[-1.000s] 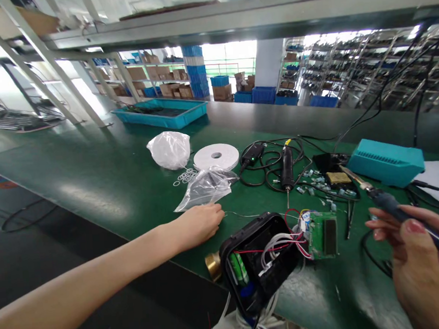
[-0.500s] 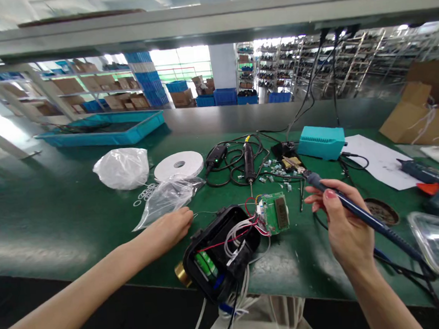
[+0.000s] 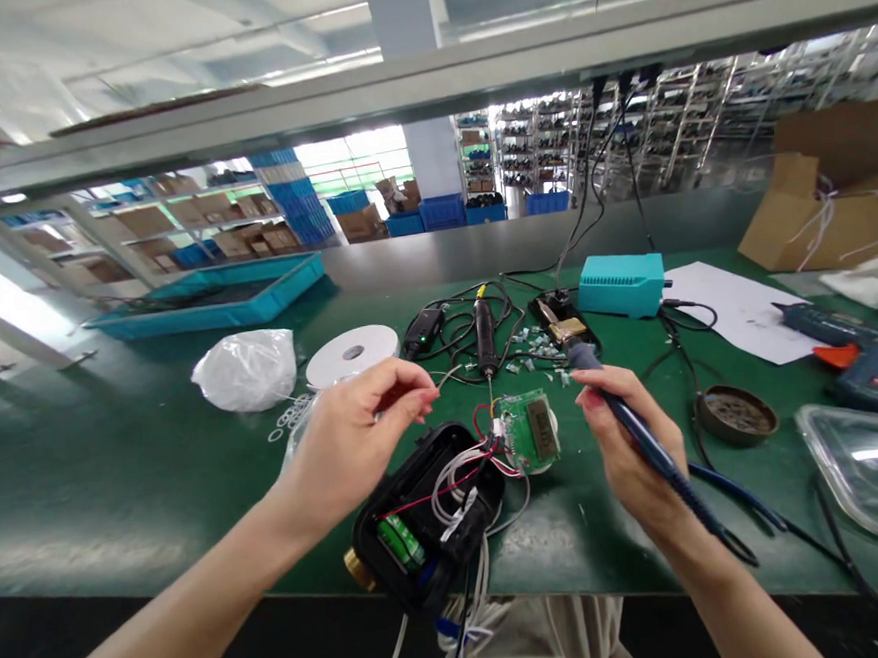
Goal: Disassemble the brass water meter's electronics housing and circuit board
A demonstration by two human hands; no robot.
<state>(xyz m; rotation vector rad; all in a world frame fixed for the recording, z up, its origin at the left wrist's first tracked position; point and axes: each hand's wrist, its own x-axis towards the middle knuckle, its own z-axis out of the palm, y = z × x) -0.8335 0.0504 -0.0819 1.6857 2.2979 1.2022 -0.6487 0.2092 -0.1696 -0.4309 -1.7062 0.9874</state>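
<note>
My left hand [image 3: 348,436] is closed, pinching a short piece of thin solder wire [image 3: 448,375] above the work. In my right hand [image 3: 639,455] is a soldering iron [image 3: 649,445], gripped like a pen, its tip end by the yellow sponge [image 3: 568,328] of the iron stand. Between the hands lies a green circuit board [image 3: 530,431] with a small display. Red and white wires join it to an open black housing [image 3: 376,509], which holds a green cylindrical part [image 3: 401,540] and has a brass fitting [image 3: 360,569] at its side.
Behind the board lies an electric screwdriver [image 3: 486,336] among black cables and small connectors. A teal soldering station [image 3: 620,286] stands at right. Further right are a round tin [image 3: 737,414], a clear plastic lid [image 3: 874,474] and a glue gun [image 3: 854,350]. Plastic bags and a white roll [image 3: 352,355] are left.
My left hand has risen from the bench and moved right, bringing the solder wire nearer the board. My right hand has shifted left with the iron. The camera view has tilted.
</note>
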